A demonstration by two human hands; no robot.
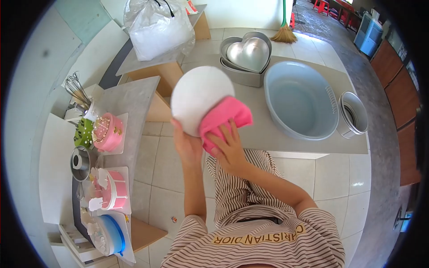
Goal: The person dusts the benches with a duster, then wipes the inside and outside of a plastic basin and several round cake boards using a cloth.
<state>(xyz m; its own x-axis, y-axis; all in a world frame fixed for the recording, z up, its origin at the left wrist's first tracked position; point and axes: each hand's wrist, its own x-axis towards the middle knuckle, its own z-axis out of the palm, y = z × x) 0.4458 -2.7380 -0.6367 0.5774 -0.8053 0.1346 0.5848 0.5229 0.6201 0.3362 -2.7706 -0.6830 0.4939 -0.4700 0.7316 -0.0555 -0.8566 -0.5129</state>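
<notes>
My left hand [188, 145] grips the lower edge of a round white disc [199, 91], held up and tilted in front of me. I cannot tell whether it is a cake board or the base of a pan. A pink cloth [230, 115] lies against the disc's lower right side, with my right hand [229, 149] pressing it there. The fingers of my right hand are spread over the cloth. Beyond the disc, on the grey table [286, 144], stand heart-shaped metal cake pans [251, 56], nested together.
A light-blue basin [301, 100] and nested round pans [353, 114] sit right on the table. Along the left counter [127, 96] are a pink cake [108, 131], a pink-and-white cake [111, 190], a blue-and-white cake [107, 234] and whisks [77, 87]. A plastic bag [161, 33] stands behind.
</notes>
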